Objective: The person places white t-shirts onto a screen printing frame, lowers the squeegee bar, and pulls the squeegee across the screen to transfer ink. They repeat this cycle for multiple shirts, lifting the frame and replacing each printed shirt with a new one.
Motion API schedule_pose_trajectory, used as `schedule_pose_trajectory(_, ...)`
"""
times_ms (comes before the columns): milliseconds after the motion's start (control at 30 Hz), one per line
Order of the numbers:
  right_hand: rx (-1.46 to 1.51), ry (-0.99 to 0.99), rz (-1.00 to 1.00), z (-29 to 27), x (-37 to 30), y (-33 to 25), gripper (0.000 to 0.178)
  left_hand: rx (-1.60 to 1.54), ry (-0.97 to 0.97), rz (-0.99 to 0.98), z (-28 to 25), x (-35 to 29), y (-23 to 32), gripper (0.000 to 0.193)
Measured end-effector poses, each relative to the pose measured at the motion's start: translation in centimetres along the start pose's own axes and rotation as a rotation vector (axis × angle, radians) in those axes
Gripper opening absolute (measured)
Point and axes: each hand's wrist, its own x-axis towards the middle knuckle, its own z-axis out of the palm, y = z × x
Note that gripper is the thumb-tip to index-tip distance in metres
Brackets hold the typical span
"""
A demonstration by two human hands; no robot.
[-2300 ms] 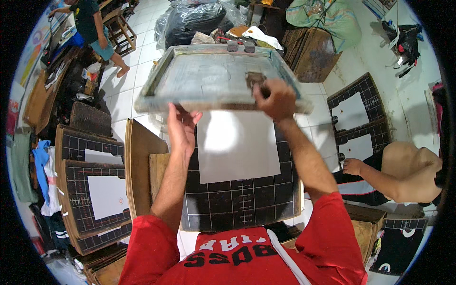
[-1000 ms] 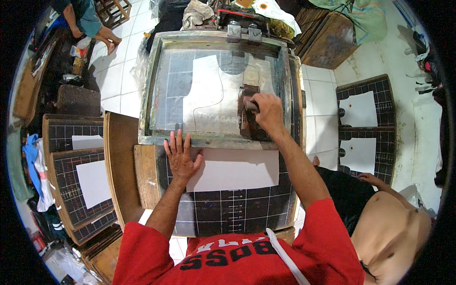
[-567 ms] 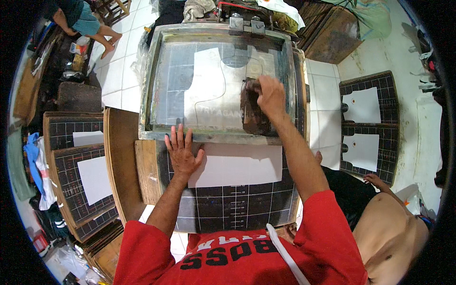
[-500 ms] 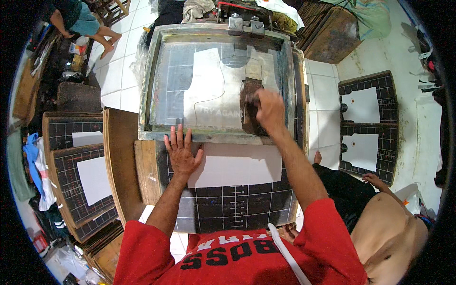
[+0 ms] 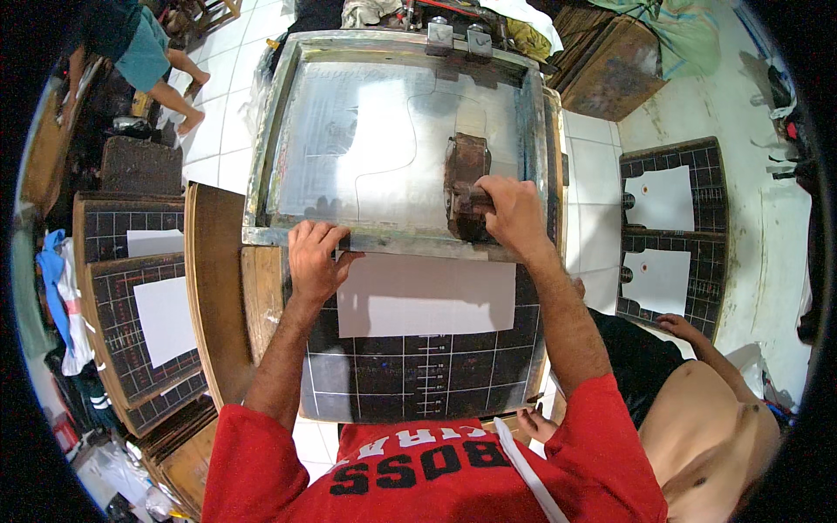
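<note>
A screen printing frame (image 5: 405,243) with a pale mesh lies over a black gridded board (image 5: 488,375). My left hand (image 5: 316,260) has its fingers curled over the near rail of the frame, toward its left corner. On the right part of the mesh is a dark brown squeegee (image 5: 467,166). My right hand (image 5: 516,213) is closed on the squeegee's handle. A white sheet (image 5: 427,296), likely fabric, sticks out from under the frame's near rail onto the board; the rest of it is covered by the frame.
Two metal hinge clamps (image 5: 439,37) hold the frame's far rail. Boards with white pieces stand at left (image 5: 161,322) and right (image 5: 658,279). An upright wooden panel (image 5: 209,296) is close by my left arm. A bare-torsoed person (image 5: 706,427) sits at right; another person (image 5: 144,52) is far left.
My left hand went from lying flat with fingers spread to curling round the near rail. The frame looks slightly raised. My right hand shifted a little toward the right and nearer on the squeegee.
</note>
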Motion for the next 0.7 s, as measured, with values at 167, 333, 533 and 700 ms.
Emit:
schedule_pose_trajectory(167,-0.031,-0.121,0.036,0.0,5.5,3.4,0.044,-0.009,0.007,0.007,-0.6,0.3,0.3,0.047)
schedule_pose_trajectory(333,-0.023,-0.249,0.160,-0.5,14.5,7.2,0.046,-0.011,0.017,0.009,-0.6,0.1,0.1,0.046)
schedule_pose_trajectory(533,0.001,0.302,-0.001,-0.2,3.9,1.6,0.035,-0.019,0.033,0.020,-1.1,0.2,0.2,0.048)
schedule_pose_trajectory(700,-0.121,0.356,0.020,-1.5,-5.2,-5.6,0.040,-0.045,0.041,0.044,-5.2,2.2,1.8,0.046)
